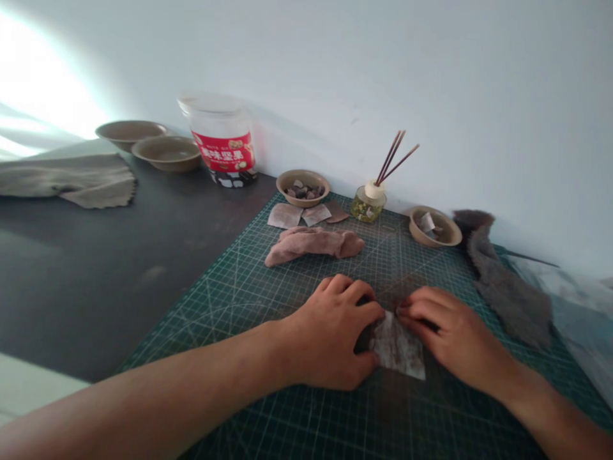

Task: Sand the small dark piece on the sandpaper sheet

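A small whitish square sheet (398,348), streaked with brown, lies on the green cutting mat (230,291) between my hands. My left hand (338,332) rests at its left side, index fingertip at the upper corner and thumb lower down, fingers apart. At the sheet's upper right edge, the fingers of my right hand (447,326) are pinched together. Something small and dark shows at those fingertips, too little of it to name. Brownish dust smudges the mat around the sheet. Beyond my left hand a crumpled pinkish-brown cloth (313,246) lies on the mat.
Behind the cloth are squarish sheet pieces (285,216) and a bowl (303,188) of stony bits. A reed diffuser (368,201), another small bowl (447,236) and a grey cloth (512,287) stand rightward. Leftward are a plastic tub (223,144), two bowls (167,153) and a cloth (96,179).
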Action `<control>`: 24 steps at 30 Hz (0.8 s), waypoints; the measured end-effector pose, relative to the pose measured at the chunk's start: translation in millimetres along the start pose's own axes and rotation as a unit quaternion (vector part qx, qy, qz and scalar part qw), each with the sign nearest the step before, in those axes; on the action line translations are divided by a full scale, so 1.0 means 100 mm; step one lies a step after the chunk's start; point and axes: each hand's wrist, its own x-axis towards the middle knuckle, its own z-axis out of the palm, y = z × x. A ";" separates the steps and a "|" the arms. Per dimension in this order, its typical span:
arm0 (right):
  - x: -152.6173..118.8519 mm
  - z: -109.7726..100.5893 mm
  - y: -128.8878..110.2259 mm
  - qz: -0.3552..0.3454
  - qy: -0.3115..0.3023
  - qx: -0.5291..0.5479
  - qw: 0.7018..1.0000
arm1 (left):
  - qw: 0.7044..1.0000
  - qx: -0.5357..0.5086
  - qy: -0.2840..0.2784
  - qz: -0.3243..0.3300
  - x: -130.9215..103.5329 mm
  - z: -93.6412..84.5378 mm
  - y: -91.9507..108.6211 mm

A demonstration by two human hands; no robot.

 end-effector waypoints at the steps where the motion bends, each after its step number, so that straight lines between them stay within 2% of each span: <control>1: 0.00 0.00 0.00 0.007 -0.008 0.009 1.000 | 1.000 -0.001 0.002 -0.002 0.00 0.00 0.00; 5: 0.00 0.02 -0.06 -0.038 -0.071 0.051 0.995 | 1.000 -0.001 0.000 0.000 0.00 0.01 0.00; 9: 0.04 0.02 -0.06 0.018 -0.007 0.045 0.999 | 1.000 0.003 0.003 0.000 0.00 0.01 0.00; 11: 0.04 0.01 -0.05 0.019 -0.033 0.056 0.998 | 1.000 0.002 0.001 -0.003 0.00 0.00 0.00; 13: 0.04 0.01 -0.06 -0.018 -0.058 0.057 0.997 | 1.000 0.003 -0.004 0.000 0.00 0.00 0.00; 15: 0.03 0.00 -0.06 -0.034 -0.049 0.049 0.997 | 1.000 0.005 -0.006 0.004 0.00 -0.01 0.00; 17: 0.03 -0.03 -0.04 -0.008 -0.052 0.052 0.997 | 1.000 0.006 -0.001 0.004 0.00 -0.01 0.00; 19: 0.03 -0.07 -0.03 -0.001 -0.086 0.059 0.995 | 1.000 0.005 0.005 0.001 0.00 0.00 0.00; 21: 0.03 -0.08 -0.03 -0.039 -0.119 0.059 0.990 | 1.000 0.004 0.007 0.002 -0.01 0.01 0.00; 22: 0.03 -0.07 -0.04 -0.059 -0.119 0.055 0.990 | 1.000 0.003 0.005 0.005 -0.01 0.01 0.00; 24: 0.04 -0.04 -0.04 -0.063 -0.081 0.047 0.994 | 1.000 0.003 0.003 0.010 -0.01 0.01 -0.01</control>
